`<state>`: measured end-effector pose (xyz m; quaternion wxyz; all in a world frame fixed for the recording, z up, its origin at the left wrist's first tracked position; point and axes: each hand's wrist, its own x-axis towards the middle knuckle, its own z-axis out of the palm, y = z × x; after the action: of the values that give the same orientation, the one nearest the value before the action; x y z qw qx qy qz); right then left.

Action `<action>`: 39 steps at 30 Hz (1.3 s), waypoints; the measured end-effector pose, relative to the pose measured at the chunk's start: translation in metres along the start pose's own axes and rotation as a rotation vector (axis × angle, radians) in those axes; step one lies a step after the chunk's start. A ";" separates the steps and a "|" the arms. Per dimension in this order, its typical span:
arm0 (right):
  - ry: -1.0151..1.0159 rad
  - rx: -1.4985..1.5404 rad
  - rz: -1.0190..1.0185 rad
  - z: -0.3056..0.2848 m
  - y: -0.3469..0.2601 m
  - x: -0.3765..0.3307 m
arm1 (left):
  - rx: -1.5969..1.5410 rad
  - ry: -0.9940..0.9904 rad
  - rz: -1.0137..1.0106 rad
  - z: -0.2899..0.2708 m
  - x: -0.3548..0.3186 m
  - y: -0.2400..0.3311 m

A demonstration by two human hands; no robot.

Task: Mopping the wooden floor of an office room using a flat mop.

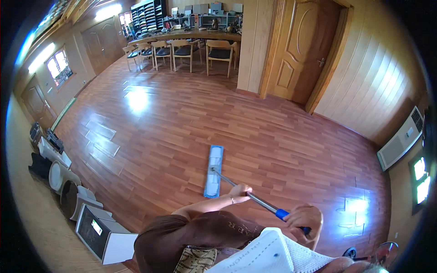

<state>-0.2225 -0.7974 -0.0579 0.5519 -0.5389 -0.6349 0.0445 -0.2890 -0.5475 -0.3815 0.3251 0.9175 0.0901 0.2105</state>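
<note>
A flat mop with a long metal pole [264, 203] reaches from my body down to the wooden floor. Its blue-edged, pale rectangular head [214, 172] lies flat on the boards ahead of me. Partway down the pole, my left hand [240, 193] is closed around it, a bracelet on the wrist. Higher up, my right hand [306, 218] wraps the dark grip at the pole's top end, just past a blue collar [282, 214]. My brown clothing and a white textured sheet hide part of the lower view.
Wooden chairs [182, 49] line a long table [200, 34] at the back. A closed wooden door [300, 50] stands at the far right. Along the left wall sit white bins and a box-shaped appliance [107, 234]. A white upright unit [400, 139] is against the right wall.
</note>
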 end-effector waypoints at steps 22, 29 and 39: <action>-0.115 0.258 -0.588 0.012 -0.100 -0.047 | -0.081 0.045 -0.164 -0.025 -0.172 0.140; -0.542 0.705 -0.614 0.072 -0.098 -0.030 | 0.141 0.379 -0.349 -0.044 -0.277 0.139; -0.814 1.151 -0.654 0.151 -0.105 -0.007 | 0.161 0.739 -0.771 -0.045 -0.379 0.174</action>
<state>-0.4038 -0.7650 -0.0524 0.4535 0.1061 -0.7911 0.3966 -0.6434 -0.7715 -0.3638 0.2540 0.7049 0.5444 0.3771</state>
